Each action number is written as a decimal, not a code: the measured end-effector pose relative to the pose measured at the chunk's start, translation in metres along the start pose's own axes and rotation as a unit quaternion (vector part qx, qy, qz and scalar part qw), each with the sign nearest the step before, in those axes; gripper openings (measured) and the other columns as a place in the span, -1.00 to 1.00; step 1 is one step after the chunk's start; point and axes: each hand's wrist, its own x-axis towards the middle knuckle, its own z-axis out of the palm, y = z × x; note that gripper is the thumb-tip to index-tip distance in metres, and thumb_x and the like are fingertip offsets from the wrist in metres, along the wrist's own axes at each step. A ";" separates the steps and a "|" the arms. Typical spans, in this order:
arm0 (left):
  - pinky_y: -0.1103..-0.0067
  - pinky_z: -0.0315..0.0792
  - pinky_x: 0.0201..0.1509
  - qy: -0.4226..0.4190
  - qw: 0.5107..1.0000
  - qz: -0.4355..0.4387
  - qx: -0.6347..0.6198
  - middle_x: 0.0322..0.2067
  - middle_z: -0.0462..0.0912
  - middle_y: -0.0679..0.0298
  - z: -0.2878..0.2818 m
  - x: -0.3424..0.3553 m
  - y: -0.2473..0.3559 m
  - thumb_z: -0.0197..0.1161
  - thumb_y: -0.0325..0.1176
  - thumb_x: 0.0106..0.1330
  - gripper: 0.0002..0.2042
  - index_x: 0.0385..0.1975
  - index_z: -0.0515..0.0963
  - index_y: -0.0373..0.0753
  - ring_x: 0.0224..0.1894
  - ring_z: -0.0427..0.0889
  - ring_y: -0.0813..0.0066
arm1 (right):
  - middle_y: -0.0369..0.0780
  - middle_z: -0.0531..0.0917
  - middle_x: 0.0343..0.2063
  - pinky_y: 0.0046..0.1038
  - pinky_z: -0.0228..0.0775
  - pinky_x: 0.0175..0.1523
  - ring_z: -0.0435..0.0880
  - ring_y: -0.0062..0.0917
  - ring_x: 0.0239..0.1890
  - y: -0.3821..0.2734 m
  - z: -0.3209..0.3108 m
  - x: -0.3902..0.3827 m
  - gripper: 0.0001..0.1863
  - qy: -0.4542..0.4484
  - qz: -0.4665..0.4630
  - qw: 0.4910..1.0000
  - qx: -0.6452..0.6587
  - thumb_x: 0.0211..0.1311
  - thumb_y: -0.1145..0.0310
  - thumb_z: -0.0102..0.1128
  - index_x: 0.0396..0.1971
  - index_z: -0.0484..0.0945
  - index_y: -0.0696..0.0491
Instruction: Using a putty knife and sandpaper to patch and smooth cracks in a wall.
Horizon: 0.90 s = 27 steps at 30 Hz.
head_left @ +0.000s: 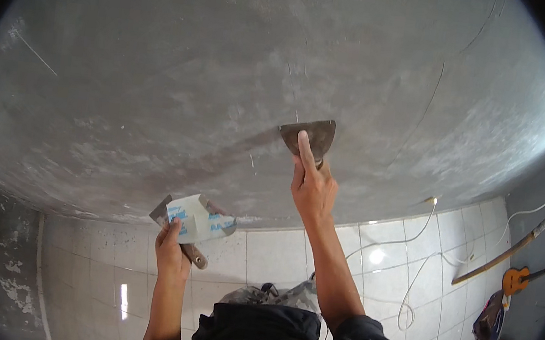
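Note:
My right hand [311,181] grips a metal putty knife [320,135], index finger laid along the blade, whose edge is at the grey wall [197,69]; the wall carries pale patches and thin cracks. Lower and to the left, my left hand [173,246] holds a second, wider scraper [161,208] with a brown handle, together with a creased whitish sheet [207,226] printed in blue, its thumb pressed over them.
Below the wall lies a white tiled floor [276,257], with a pale cable [415,235] from near the wall's base. At right are a long pole [503,247], a small orange guitar [514,280] and a dark bag [489,315]. A stained wall [0,234] stands at left.

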 end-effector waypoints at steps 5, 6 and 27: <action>0.48 0.46 0.17 0.001 0.999 0.051 0.013 -0.06 0.67 0.20 0.006 0.004 0.004 0.23 -0.34 0.43 -0.81 -0.10 0.56 -0.31 0.00 0.63 0.44 | -0.15 0.67 -0.38 -0.36 0.39 -0.61 0.64 -0.33 -0.56 -0.010 -0.012 0.023 -0.36 -0.014 -0.016 1.000 -0.023 0.25 0.37 0.30 0.32 0.39 -0.34; 0.48 0.44 0.18 -0.001 0.996 0.086 0.005 -0.04 0.65 0.19 0.008 0.008 0.006 0.23 -0.33 0.43 -0.80 -0.10 0.55 -0.32 0.02 0.62 0.44 | -0.17 0.64 -0.44 -0.35 0.39 -0.57 0.62 -0.32 -0.55 -0.009 -0.012 0.018 -0.38 -0.015 -0.015 1.000 -0.013 0.26 0.40 0.29 0.32 0.40 -0.31; 0.67 0.50 -0.13 0.047 0.981 0.179 -0.049 -0.12 0.60 0.34 0.033 -0.030 0.082 0.40 -0.10 0.30 -0.64 -0.04 0.54 -0.12 -0.11 0.58 0.61 | -0.09 0.69 -0.37 -0.34 0.50 -0.52 0.70 -0.26 -0.50 -0.045 -0.036 0.071 -0.38 -0.034 -0.016 0.999 -0.016 0.30 0.38 0.24 0.34 0.36 -0.33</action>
